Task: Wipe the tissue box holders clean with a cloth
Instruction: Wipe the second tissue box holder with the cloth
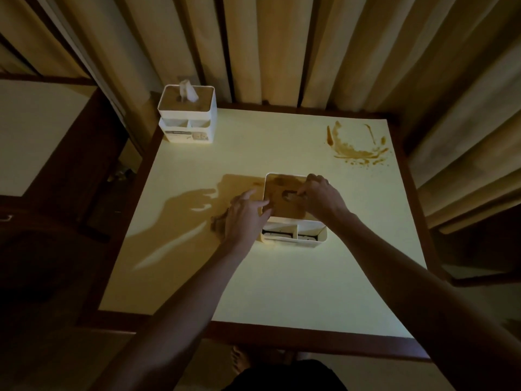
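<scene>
While both hands work at the near holder (pixel 293 221) mid-table, left hand (pixel 244 218) lies against its left wall, fingers spread and fairly straight, tips on the lid edge. Right hand (pixel 320 197) sits on the brown lid, fingers curled at the slot; cannot tell whether they pinch anything. Second holder (pixel 187 119) stands at the far left corner of the table (pixel 282 292), tissue up. Brown stain (pixel 356 148) marks the far right corner. Near half lies open to the dark rim.

The right hand (pixel 320 197) hides its fingertips over the near holder's (pixel 284 201) slot. Label print on the upper-left holder (pixel 187 114) is unreadable.
</scene>
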`<state>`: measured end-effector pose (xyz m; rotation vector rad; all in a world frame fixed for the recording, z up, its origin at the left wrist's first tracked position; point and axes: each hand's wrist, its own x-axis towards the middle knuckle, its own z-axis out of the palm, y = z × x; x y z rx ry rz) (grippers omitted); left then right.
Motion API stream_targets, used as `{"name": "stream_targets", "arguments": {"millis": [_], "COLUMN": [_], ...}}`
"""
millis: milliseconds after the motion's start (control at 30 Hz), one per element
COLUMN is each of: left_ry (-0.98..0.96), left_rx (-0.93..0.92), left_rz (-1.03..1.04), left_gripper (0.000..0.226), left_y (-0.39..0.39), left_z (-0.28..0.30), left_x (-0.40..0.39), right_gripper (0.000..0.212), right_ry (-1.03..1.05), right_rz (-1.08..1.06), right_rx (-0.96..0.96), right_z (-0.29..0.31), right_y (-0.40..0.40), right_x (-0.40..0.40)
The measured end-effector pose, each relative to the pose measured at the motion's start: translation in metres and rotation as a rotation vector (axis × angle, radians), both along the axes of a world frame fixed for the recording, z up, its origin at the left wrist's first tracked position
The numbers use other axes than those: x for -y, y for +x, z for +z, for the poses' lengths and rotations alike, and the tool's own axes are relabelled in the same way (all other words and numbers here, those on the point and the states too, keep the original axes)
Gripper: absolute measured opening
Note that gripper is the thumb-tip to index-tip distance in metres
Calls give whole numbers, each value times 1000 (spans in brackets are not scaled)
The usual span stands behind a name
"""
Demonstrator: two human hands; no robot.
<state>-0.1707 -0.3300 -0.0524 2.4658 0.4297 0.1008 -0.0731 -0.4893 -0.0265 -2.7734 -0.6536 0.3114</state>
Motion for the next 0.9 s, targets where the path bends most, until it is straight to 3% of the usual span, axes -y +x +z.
{"name": "stream_targets", "arguments": {"millis": [100,300,700,900], "left_ry": [13,27,76,3], "left_rx": [-15,-5,-19,1], "left_rz": [8,25,-2,31], "left_gripper": [33,30,36,33], "left_y": [0,-1,-2,-5], "left_z": [-2,-7,-9,-8], "left_x": [2,6,4,5], "right_gripper": [22,13,16,31], "right_ry": [14,20,275,325], "right_rz": [30,53,-67,-122], "right_rx": [39,95,11,-60], "right_z": [6,23,41,41], "right_y": [1,9,25,23], "right_x": [3,9,6,8]}}
